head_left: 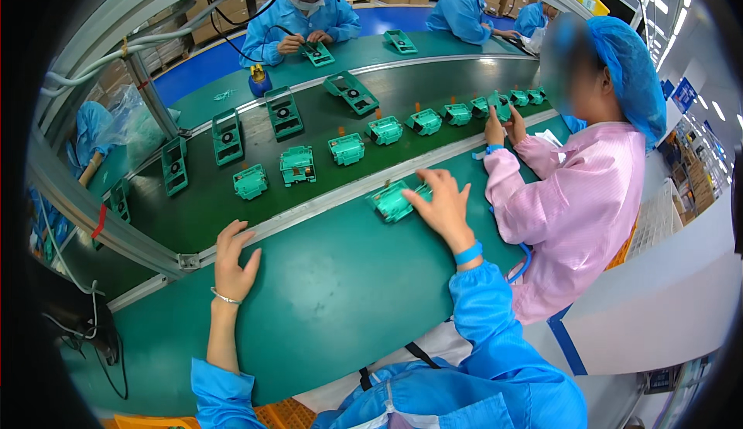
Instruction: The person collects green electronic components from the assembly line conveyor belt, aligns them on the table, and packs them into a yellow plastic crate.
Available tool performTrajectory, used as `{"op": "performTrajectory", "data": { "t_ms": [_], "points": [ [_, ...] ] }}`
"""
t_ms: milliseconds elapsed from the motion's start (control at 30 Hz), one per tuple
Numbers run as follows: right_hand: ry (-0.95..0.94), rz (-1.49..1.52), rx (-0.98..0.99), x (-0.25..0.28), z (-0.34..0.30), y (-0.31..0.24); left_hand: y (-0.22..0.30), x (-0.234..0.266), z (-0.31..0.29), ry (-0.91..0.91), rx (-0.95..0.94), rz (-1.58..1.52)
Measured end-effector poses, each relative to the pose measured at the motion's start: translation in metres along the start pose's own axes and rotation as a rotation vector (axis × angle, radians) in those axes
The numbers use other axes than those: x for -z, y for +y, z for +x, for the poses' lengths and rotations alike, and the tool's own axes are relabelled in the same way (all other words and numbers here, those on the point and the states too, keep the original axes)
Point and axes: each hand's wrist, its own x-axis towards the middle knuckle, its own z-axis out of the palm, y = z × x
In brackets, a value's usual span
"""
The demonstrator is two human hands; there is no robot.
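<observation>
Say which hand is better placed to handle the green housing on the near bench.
The right hand looks better placed: it is at the green housing, while the left hand, empty, is farther away.

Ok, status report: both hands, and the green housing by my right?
Left hand empty, fingers apart. Right hand at green housing, grip unclear. Metal rail just beyond the housing.

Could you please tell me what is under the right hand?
A green housing is partly visible; the right hand covers part of its right end. Whatever else lies beneath is hidden.
</observation>
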Motion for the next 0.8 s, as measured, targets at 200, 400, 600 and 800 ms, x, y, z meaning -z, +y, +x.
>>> {"op": "performTrajectory", "data": {
  "t_ms": [200,400,600,800],
  "points": [
    [-0.117,0.254,0.237,-0.03,-0.028,-0.049,0.079,-0.035,0.014,-0.188,0.003,-0.015],
    [-0.237,0.568,0.264,-0.016,-0.031,-0.047,0.113,-0.076,0.052,-0.215,-0.006,0.118],
    [-0.535,0.531,0.259,0.018,-0.022,-0.027,0.117,-0.078,0.056,-0.452,0.032,0.093],
    [-0.567,0.533,0.238,0.009,-0.031,-0.041,0.138,-0.094,0.048,-0.276,0.069,0.149]
  ]
}}
